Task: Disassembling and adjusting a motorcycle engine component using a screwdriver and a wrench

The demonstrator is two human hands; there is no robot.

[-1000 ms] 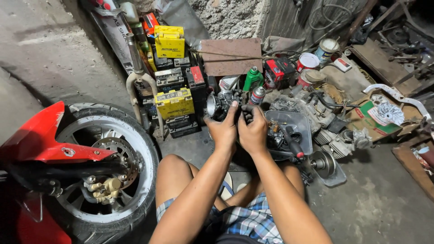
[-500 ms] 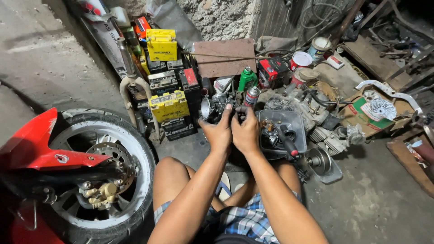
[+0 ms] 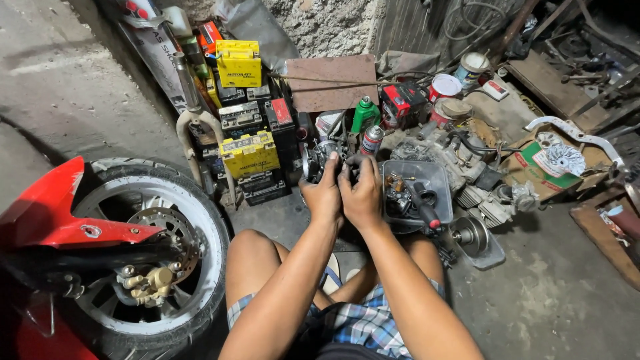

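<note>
Between the two hands, just above the knees, sits a small round metal engine part [image 3: 319,160], dark with a shiny rim. The fingers of the left hand [image 3: 322,193] are wrapped around its left side, and the fingers of the right hand [image 3: 363,193] close on it from the right, so both hands grasp the same piece and touch each other. The part lies forward of the knuckles, away from the body. Its round face looks turned to the left, but much of it is hidden by the fingers. Both hands are equally near to it.

Just right of the right hand stands a grey plastic tray [image 3: 437,177] with small parts and a red-handled screwdriver [image 3: 421,208]. Behind the hands are a spray can [image 3: 371,141] and a green bottle [image 3: 365,113]. To the left are stacked yellow and black batteries [image 3: 248,155] and a motorcycle wheel [image 3: 150,247] under a red fender [image 3: 53,213]. All rest on a stained concrete floor [image 3: 553,293], crowded at the wall.
</note>
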